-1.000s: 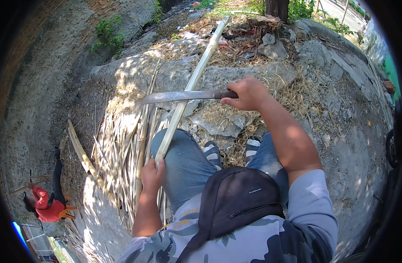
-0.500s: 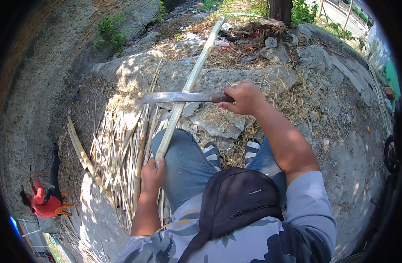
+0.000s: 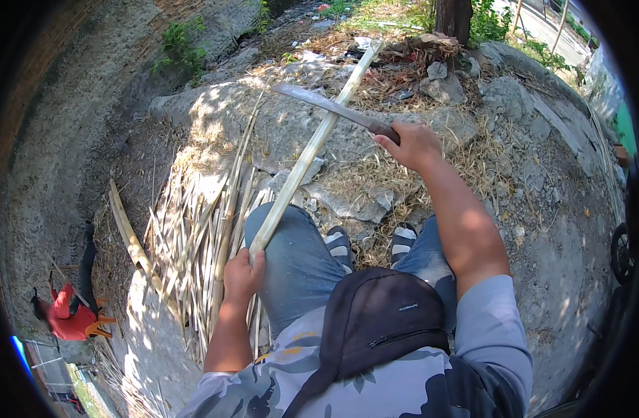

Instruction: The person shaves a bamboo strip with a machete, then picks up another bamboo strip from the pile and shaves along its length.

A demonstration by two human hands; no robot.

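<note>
- Left hand (image 3: 243, 276): fingers closed around the near end of a pale strip (image 3: 296, 177), with the thumb along its upper side.
- Right hand (image 3: 411, 146): fingers wrapped firmly round the dark handle of a machete (image 3: 318, 101), the blade pointing away to the left.
- The blade crosses over the strip toward its far end; whether the edge touches it or sits just above, I cannot tell.
- The strip slants up and away from the left hand, passing over the left knee (image 3: 272, 226); its far tip lies against the littered ground in view—resting or raised is unclear.
- Step in hand, as I judge it: scraping or trimming the strip's length. Another stroke would call for a steady left grip, a shallow blade angle, and the edge kept clear of knee and left fingers.
- Beside the left leg lies a pile (image 3: 194, 244) of similar strips, with a curved split pole (image 3: 130, 237) at its outer side.
- Farther left, a co-worker (image 3: 70, 319) in red sits on an orange chair (image 3: 102, 326)—well apart from the blade.
</note>
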